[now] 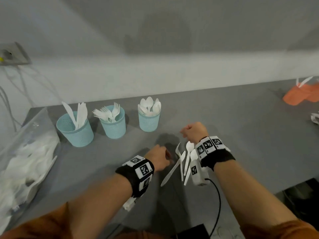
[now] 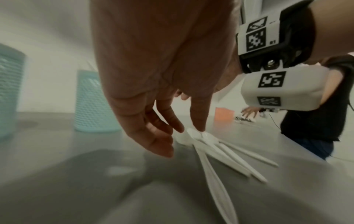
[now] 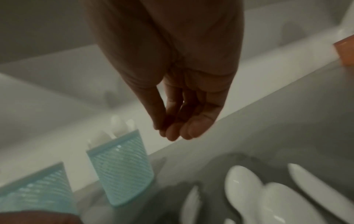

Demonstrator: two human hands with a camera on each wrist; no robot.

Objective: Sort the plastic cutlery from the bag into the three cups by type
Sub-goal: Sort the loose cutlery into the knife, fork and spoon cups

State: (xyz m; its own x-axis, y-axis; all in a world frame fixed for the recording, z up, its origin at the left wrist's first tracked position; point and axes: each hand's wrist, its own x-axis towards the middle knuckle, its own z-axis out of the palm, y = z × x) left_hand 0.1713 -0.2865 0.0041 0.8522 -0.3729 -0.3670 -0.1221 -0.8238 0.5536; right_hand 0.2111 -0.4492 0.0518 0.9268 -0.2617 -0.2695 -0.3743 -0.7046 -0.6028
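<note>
Three teal cups stand in a row at the back: a knife cup [image 1: 74,129], a fork cup [image 1: 113,125] and a spoon cup [image 1: 149,121] [image 3: 120,169]. The clear bag [image 1: 25,152] of white cutlery lies at the left. Loose spoons [image 1: 189,150] [image 2: 208,139] [image 3: 243,186] and a knife [image 1: 172,168] lie on the grey table between my hands. My left hand [image 1: 159,158] [image 2: 178,133] hangs over them with relaxed fingers, one fingertip touching a spoon bowl. My right hand [image 1: 185,132] [image 3: 172,131] hovers beyond the pile near the spoon cup, its fingertips together and holding nothing.
An orange cup [image 1: 300,95] with cutlery lies at the far right. Another person [image 2: 314,121] in black stands past the table's right side. A black cable [image 1: 218,204] trails from my right wrist. The table's front right edge [image 1: 293,188] is close.
</note>
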